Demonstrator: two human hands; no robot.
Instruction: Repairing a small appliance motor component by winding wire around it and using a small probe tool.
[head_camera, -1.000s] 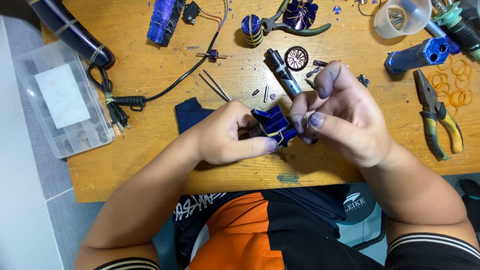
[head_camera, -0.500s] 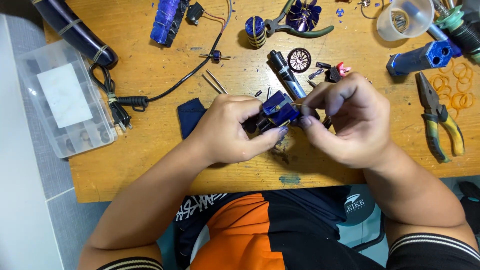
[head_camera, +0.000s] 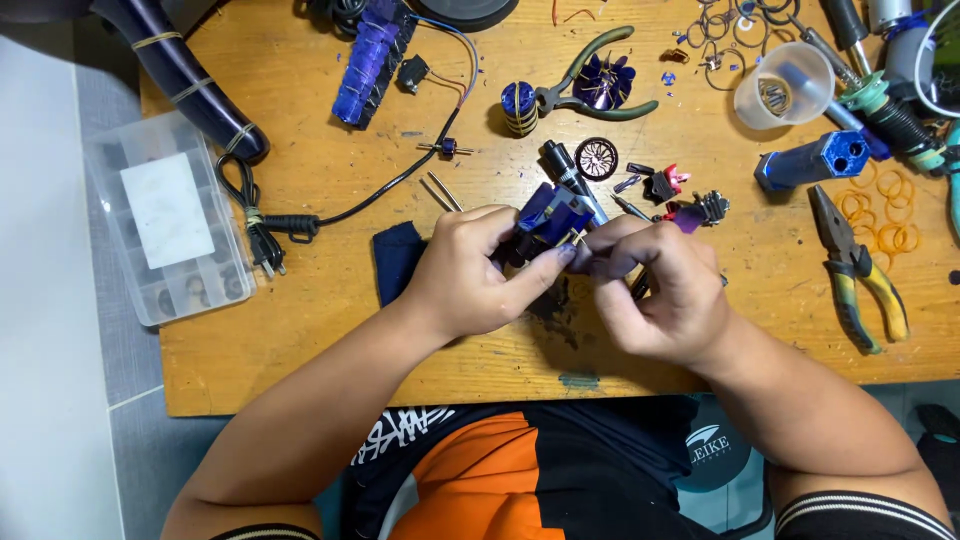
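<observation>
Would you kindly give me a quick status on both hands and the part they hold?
Left hand gripping small blue plastic block. Right hand pinching its near edge. Block held above wooden table. Loose black parts just behind; nothing blocking.

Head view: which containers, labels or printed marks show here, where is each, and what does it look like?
Clear plastic organiser box: left table edge, rectangular, white blank-looking label on its lid.
Clear plastic cup: upper right of the table, on its side, small metal parts inside.
Shirt print: bottom centre, white graffiti-style marking on black fabric above an orange panel.
No screens or signs.
</observation>
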